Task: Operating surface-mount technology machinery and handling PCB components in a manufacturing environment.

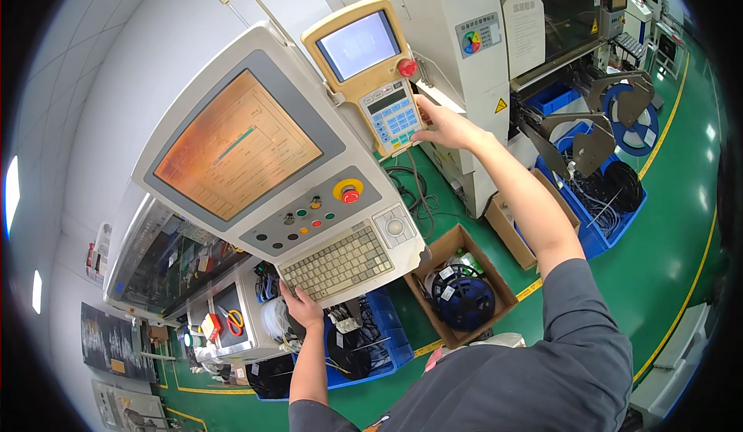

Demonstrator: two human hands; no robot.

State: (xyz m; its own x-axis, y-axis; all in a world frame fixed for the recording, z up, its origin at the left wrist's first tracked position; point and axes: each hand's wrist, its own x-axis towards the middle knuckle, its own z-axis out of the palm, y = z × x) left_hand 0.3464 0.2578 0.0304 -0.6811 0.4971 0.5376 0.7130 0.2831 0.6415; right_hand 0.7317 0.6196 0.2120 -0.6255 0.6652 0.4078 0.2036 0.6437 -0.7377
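Off to the left of the keyboard [338, 262], a pair of orange-handled scissors [234, 322] lay on a side surface, near a red item [210, 326], presumably parked there to be within reach. Above and left of the keyboard sat the big screen [237, 146], tilted, it seemed, so an operator could read it while typing.

Now the left hand [302, 306]! It was at the keyboard's lower left corner, against the console's edge, likely there for steadiness; how tightly it gripped I couldn't tell, because the underside was hidden. Up and to the right of the keys came a red stop button [350, 194] in a yellow collar, standing proud, probably for a quick slap.

And here was the main piece: the cream pendant [391, 119], above and right of the keyboard, its small display [358, 47] lit. Right beside the keys sat a trackball [394, 227]. The right hand [449, 126] had a narrow hold on the pendant's right edge, thumb over the lower buttons and fingers at the side, apparently bracing it and covering the keypad at once.

Farther right, below the keyboard's level, a cardboard box [436, 325] kept a blue reel [464, 302] contained.
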